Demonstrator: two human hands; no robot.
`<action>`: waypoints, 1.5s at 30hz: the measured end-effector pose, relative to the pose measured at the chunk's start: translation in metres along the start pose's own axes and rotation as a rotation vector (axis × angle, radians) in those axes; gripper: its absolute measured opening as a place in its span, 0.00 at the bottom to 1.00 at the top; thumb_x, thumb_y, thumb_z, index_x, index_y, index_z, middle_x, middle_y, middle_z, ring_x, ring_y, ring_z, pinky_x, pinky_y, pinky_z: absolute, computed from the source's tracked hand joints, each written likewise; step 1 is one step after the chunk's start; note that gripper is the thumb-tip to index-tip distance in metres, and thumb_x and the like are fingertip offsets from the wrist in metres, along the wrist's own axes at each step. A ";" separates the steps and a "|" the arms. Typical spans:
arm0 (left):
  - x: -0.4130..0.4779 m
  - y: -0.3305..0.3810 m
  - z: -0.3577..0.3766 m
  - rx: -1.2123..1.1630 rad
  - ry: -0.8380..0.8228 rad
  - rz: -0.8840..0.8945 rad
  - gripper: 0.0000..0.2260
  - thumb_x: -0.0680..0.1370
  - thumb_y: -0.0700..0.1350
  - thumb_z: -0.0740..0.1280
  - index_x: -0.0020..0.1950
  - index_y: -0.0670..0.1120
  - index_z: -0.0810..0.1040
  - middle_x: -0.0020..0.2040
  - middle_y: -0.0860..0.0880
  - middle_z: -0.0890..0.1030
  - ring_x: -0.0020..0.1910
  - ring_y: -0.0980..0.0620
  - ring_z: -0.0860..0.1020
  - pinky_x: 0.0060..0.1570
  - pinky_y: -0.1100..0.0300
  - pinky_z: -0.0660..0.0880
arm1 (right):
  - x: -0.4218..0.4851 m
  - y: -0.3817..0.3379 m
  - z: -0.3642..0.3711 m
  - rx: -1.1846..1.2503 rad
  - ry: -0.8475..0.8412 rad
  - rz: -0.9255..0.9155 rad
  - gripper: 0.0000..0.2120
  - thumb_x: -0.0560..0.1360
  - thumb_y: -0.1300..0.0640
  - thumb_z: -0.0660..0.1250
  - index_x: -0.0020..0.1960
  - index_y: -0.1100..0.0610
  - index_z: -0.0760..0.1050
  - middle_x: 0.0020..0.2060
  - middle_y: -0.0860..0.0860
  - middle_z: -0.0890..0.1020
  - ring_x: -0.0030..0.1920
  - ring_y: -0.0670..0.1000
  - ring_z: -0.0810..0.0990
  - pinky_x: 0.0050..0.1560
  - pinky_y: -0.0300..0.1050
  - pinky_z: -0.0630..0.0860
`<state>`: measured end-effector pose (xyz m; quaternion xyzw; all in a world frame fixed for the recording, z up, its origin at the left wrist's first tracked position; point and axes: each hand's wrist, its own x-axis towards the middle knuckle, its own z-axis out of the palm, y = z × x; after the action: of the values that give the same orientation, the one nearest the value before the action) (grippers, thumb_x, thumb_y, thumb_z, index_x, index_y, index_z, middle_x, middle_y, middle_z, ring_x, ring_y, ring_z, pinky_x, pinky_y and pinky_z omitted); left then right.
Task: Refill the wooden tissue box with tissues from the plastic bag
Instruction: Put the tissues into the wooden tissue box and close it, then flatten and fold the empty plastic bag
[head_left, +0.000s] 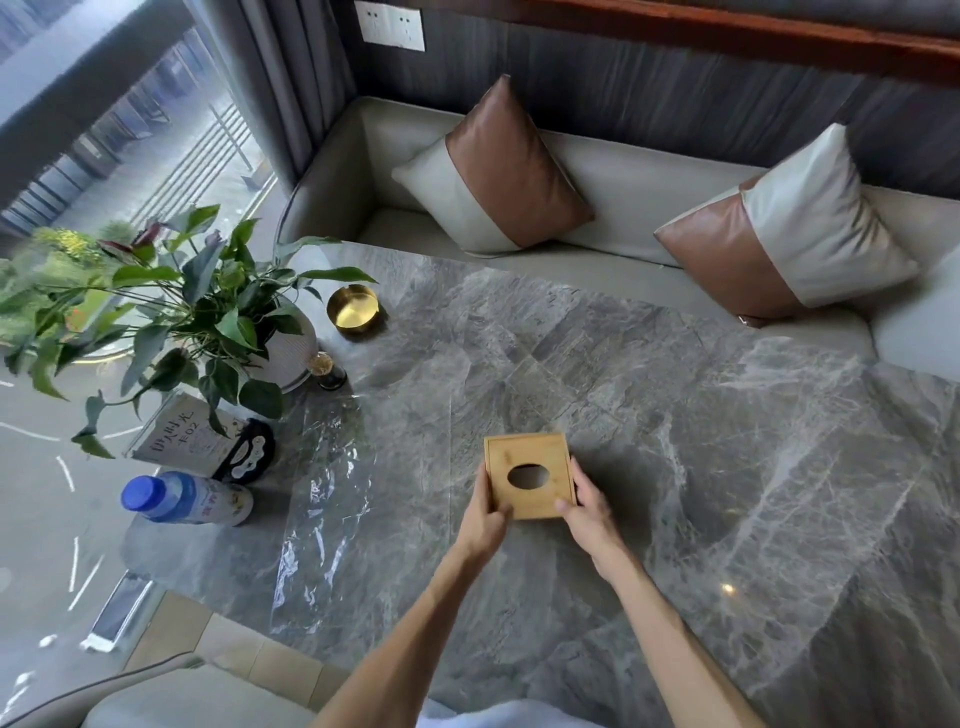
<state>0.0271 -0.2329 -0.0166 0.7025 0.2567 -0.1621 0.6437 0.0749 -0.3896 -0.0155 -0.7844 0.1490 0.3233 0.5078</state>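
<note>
The left hand (485, 512) and right hand (587, 512) form a two-sided grip on the wooden tissue box (530, 475), thumbs on its lid at the near corners, fingers down its sides. The oval slot looks dark, with no tissue showing. To open it well, keep the box flat and slide or lift the lid evenly. It sits mid-desk (675, 415), nearer the near edge; the clear plastic bag (322, 493) lies flat just left, toward the left edge
</note>
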 end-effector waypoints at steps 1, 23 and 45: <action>0.014 0.013 -0.003 -0.009 -0.005 0.023 0.35 0.73 0.24 0.57 0.79 0.43 0.55 0.74 0.43 0.68 0.75 0.46 0.65 0.77 0.45 0.60 | 0.013 -0.015 -0.004 -0.008 0.017 -0.017 0.34 0.78 0.69 0.62 0.79 0.53 0.57 0.75 0.52 0.68 0.74 0.52 0.68 0.75 0.49 0.62; 0.076 0.064 -0.053 0.205 -0.073 -0.096 0.31 0.81 0.44 0.63 0.80 0.41 0.52 0.78 0.41 0.62 0.77 0.42 0.62 0.76 0.49 0.60 | 0.081 -0.058 -0.001 0.113 0.197 -0.047 0.35 0.80 0.63 0.65 0.80 0.50 0.52 0.77 0.59 0.64 0.76 0.57 0.65 0.75 0.56 0.62; -0.002 -0.085 -0.267 0.299 0.428 -0.569 0.19 0.75 0.44 0.71 0.62 0.37 0.76 0.63 0.33 0.74 0.63 0.34 0.72 0.64 0.50 0.73 | 0.014 -0.049 0.176 -0.029 -0.069 0.249 0.12 0.77 0.67 0.66 0.60 0.68 0.76 0.41 0.56 0.79 0.35 0.51 0.75 0.36 0.42 0.71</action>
<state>-0.0502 0.0339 -0.0533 0.7073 0.5433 -0.2194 0.3955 0.0505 -0.2094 -0.0389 -0.7555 0.2231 0.4128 0.4572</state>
